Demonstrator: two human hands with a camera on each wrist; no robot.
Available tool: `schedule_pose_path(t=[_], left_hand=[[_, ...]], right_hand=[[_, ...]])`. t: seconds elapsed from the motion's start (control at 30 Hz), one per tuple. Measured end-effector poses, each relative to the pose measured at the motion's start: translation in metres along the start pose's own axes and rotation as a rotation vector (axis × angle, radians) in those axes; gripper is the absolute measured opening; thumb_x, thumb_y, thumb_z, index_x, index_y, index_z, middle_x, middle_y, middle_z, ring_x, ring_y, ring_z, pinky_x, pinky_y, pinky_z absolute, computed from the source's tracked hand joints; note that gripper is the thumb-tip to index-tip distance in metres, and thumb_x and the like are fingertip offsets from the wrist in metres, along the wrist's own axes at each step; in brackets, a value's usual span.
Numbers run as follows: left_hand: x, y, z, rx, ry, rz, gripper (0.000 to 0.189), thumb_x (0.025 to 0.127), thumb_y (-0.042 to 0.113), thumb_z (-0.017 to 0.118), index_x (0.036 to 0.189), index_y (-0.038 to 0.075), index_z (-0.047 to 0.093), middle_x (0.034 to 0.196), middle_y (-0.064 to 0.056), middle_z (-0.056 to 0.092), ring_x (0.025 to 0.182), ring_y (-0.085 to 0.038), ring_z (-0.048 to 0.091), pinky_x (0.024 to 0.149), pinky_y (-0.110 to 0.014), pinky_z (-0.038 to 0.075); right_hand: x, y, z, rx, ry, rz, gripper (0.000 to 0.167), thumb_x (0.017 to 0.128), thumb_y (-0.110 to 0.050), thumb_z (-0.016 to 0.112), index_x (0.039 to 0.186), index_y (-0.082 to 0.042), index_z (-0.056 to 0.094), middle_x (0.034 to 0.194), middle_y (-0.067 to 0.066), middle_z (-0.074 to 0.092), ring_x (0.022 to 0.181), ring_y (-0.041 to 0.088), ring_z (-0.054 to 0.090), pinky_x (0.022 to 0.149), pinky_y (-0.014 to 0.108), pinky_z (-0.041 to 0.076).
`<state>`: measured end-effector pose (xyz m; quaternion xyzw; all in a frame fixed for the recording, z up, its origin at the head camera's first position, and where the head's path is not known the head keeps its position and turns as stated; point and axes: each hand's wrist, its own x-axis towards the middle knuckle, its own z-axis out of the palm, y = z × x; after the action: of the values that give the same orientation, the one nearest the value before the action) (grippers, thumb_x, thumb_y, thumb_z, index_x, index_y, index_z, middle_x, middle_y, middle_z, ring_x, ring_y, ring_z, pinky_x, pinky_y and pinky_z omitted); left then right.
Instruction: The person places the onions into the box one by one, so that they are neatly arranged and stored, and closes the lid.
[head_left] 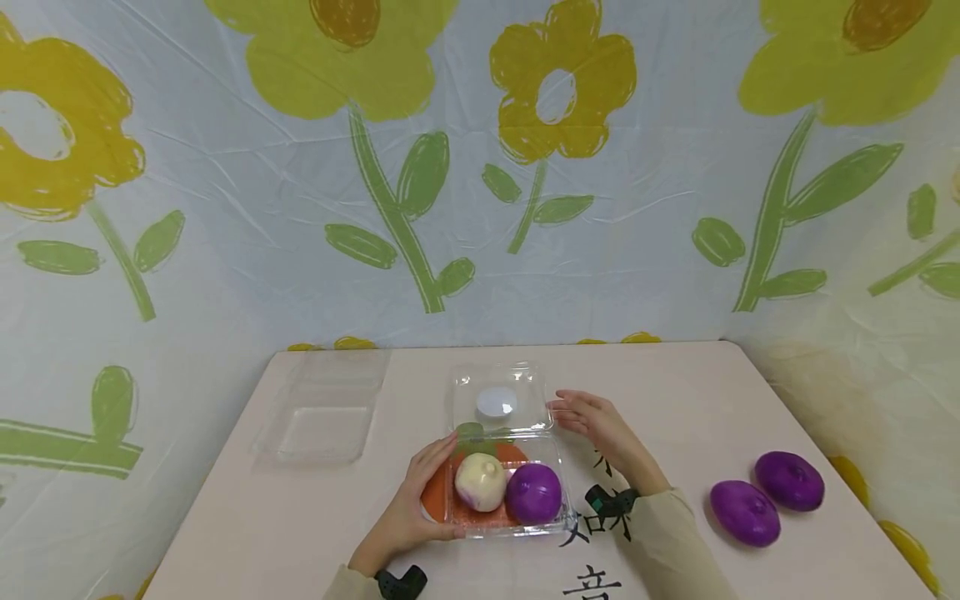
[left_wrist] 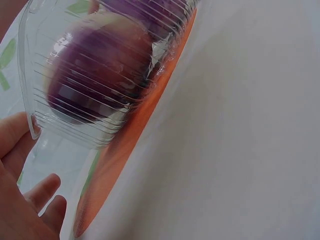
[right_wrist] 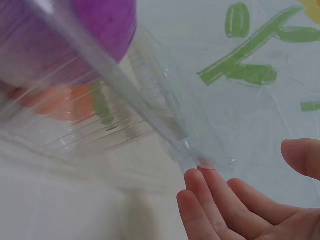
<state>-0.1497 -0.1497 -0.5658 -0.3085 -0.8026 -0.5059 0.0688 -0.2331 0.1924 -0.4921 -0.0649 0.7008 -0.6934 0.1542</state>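
The clear box (head_left: 517, 532) stands with its lid (head_left: 501, 381) folded back to the far side, resting partly over an orange mat (head_left: 435, 497) in the near middle of the table (head_left: 652, 392). It holds a pale onion (head_left: 481, 482) on the left and a purple onion (head_left: 534, 493) on the right, side by side. Two more purple onions, the nearer one (head_left: 745, 513) and the farther one (head_left: 789, 481), lie close together on the right, well apart from the box; a second clear box (head_left: 322, 425) sits far left. Flowered cloth (head_left: 637, 233) hangs behind the table. The left hand (head_left: 411, 504) spans the box's left end, fingers spread and touching it, thumb by the near corner. The right hand (head_left: 606, 429) has its fingers loosely extended at the lid's right edge, thumb held apart. The left hand covers part of the mat, and the right sleeve (head_left: 678, 542) and its black wrist camera (head_left: 611, 502) block some black writing (head_left: 592, 523). Both sleeves are cut off below. The second box's outline is faint, and whether the white oval (head_left: 497, 403) seen at the lid is a label is unclear. Ridged plastic blurs the onions in the wrist views.
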Motion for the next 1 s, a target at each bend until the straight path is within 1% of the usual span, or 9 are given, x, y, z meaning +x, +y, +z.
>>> schedule_pose_path(t=[0.03, 0.13, 0.23, 0.27, 0.37, 0.5, 0.63, 0.73, 1.0], left_hand=[[0.0, 0.0, 0.0, 0.003, 0.002, 0.003, 0.114, 0.061, 0.033, 0.094, 0.154, 0.006, 0.033, 0.161, -0.006, 0.027, 0.145, -0.032, 0.021, 0.112, -0.058, 0.025], [0.003, 0.016, -0.003, -0.005, 0.009, 0.001, 0.113, 0.06, 0.026, 0.095, 0.153, 0.007, 0.035, 0.16, -0.014, 0.029, 0.143, -0.04, 0.023, 0.112, -0.058, 0.026], [0.003, 0.018, -0.003, -0.006, 0.018, 0.01, 0.114, 0.057, 0.02, 0.095, 0.153, 0.006, 0.035, 0.158, -0.02, 0.031, 0.14, -0.047, 0.024, 0.114, -0.055, 0.024], [0.003, 0.018, -0.003, -0.008, 0.017, 0.004, 0.114, 0.056, 0.019, 0.095, 0.153, 0.007, 0.035, 0.157, -0.02, 0.031, 0.139, -0.048, 0.024, 0.115, -0.053, 0.023], [0.001, 0.003, 0.001, 0.009, 0.013, 0.005, 0.116, 0.057, 0.027, 0.096, 0.154, 0.008, 0.034, 0.159, -0.015, 0.03, 0.142, -0.042, 0.023, 0.116, -0.049, 0.022], [0.0, 0.001, 0.0, 0.012, 0.009, -0.001, 0.113, 0.06, 0.035, 0.094, 0.153, 0.009, 0.036, 0.161, -0.012, 0.024, 0.144, -0.036, 0.02, 0.115, -0.047, 0.024], [0.0, 0.002, 0.0, 0.017, 0.023, -0.012, 0.11, 0.061, 0.037, 0.094, 0.152, 0.01, 0.038, 0.161, -0.018, 0.016, 0.143, -0.038, 0.02, 0.114, -0.05, 0.028], [0.0, 0.002, 0.001, 0.023, 0.029, -0.016, 0.11, 0.061, 0.037, 0.094, 0.152, 0.01, 0.039, 0.16, -0.022, 0.013, 0.141, -0.041, 0.021, 0.113, -0.053, 0.03], [0.001, 0.0, 0.002, 0.044, 0.025, -0.031, 0.111, 0.06, 0.039, 0.094, 0.152, 0.009, 0.039, 0.16, -0.022, 0.011, 0.141, -0.041, 0.022, 0.107, -0.063, 0.032]], right_hand=[[0.0, -0.001, 0.0, 0.0, -0.004, -0.007, 0.052, 0.107, -0.023, 0.043, 0.145, 0.013, 0.035, 0.139, 0.031, 0.051, 0.125, 0.037, 0.055, 0.102, 0.034, 0.048], [-0.002, -0.005, 0.0, -0.007, -0.007, -0.021, 0.052, 0.107, -0.023, 0.044, 0.144, 0.013, 0.036, 0.138, 0.032, 0.05, 0.125, 0.04, 0.054, 0.102, 0.035, 0.048], [-0.006, -0.009, 0.001, -0.037, -0.003, -0.022, 0.052, 0.106, -0.024, 0.045, 0.144, 0.011, 0.037, 0.138, 0.029, 0.052, 0.127, 0.041, 0.052, 0.103, 0.036, 0.047], [-0.007, -0.01, 0.002, -0.045, 0.006, -0.018, 0.052, 0.106, -0.024, 0.046, 0.144, 0.01, 0.038, 0.138, 0.028, 0.053, 0.128, 0.041, 0.052, 0.104, 0.037, 0.047], [-0.012, -0.014, 0.005, -0.074, 0.035, -0.012, 0.052, 0.106, -0.026, 0.048, 0.144, 0.007, 0.04, 0.137, 0.024, 0.055, 0.127, 0.038, 0.053, 0.105, 0.038, 0.046], [-0.018, -0.016, 0.01, -0.1, 0.072, -0.033, 0.051, 0.105, -0.028, 0.05, 0.144, 0.005, 0.043, 0.136, 0.022, 0.057, 0.125, 0.035, 0.055, 0.105, 0.04, 0.046], [-0.023, -0.014, 0.011, -0.103, 0.08, -0.108, 0.051, 0.104, -0.026, 0.051, 0.142, 0.007, 0.044, 0.135, 0.024, 0.056, 0.124, 0.036, 0.056, 0.104, 0.037, 0.046], [-0.027, -0.01, 0.01, -0.106, 0.081, -0.177, 0.049, 0.104, -0.026, 0.052, 0.141, 0.006, 0.045, 0.134, 0.024, 0.057, 0.122, 0.032, 0.057, 0.103, 0.034, 0.047], [-0.041, 0.002, 0.01, -0.104, 0.052, -0.324, 0.04, 0.106, -0.018, 0.047, 0.139, 0.005, 0.048, 0.129, 0.027, 0.058, 0.118, 0.018, 0.06, 0.101, 0.032, 0.048]])
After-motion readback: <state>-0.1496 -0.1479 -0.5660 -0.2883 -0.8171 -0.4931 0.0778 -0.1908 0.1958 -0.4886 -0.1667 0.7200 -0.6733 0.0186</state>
